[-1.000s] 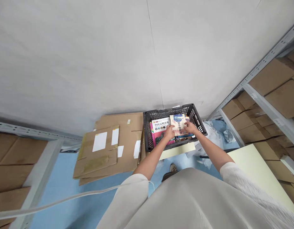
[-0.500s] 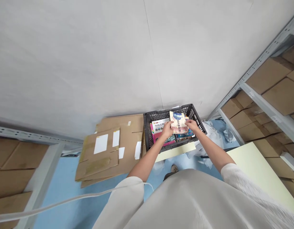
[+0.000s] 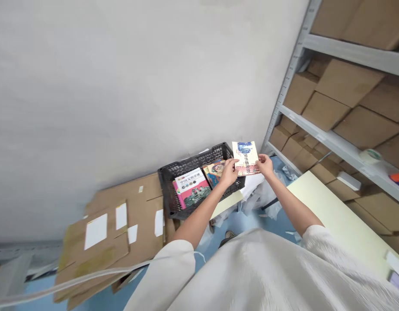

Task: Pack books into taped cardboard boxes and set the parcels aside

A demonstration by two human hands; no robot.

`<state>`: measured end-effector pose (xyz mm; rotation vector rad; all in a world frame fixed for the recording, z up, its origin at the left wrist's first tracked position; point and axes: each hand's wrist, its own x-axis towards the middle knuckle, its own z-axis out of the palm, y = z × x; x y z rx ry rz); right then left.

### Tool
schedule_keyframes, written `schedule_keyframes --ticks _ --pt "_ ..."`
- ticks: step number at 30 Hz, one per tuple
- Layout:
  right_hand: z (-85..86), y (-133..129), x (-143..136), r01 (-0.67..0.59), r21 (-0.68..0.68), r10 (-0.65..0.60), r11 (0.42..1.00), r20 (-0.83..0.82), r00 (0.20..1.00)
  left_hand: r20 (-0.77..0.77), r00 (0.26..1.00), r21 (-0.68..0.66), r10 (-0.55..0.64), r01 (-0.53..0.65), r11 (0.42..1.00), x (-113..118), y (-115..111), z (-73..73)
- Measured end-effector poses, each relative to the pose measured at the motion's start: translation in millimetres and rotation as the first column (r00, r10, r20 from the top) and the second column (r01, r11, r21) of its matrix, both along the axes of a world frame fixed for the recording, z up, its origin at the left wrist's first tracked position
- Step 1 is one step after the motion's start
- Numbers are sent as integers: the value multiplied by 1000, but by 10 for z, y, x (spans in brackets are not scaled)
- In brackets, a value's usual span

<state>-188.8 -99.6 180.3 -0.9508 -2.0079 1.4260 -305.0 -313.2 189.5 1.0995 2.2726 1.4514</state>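
Holding step, I judge: left hand (image 3: 229,172) and right hand (image 3: 266,166) pinch one book (image 3: 245,153) near the crate (image 3: 165,192); moving it calls for even grip.

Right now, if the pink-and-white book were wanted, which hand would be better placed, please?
Probably the left hand: it is nearer the pink-and-white book, while the right hand is right of the crate. Both hold the pale book, so the left would have to let go.
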Motion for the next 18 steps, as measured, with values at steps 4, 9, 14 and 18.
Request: schedule_keyframes --ticks 4,9,14,18 --pt "-5 452 954 163 10 -163 987 -1 987 34 990 -31 -139 140 990 671 681 -55" --pt "-215 883 2237 326 -35 -321 945 101 942 80 952 -105 -295 302 947 1673 1454 -342" --pt "-572 1068 3333 433 -147 -397 889 222 891 102 886 -199 -453 464 863 2546 1946 -694" --pt "-793 1100 3905 451 -165 -383 877 325 864 142 829 -257 -540 558 789 3009 2200 -948"
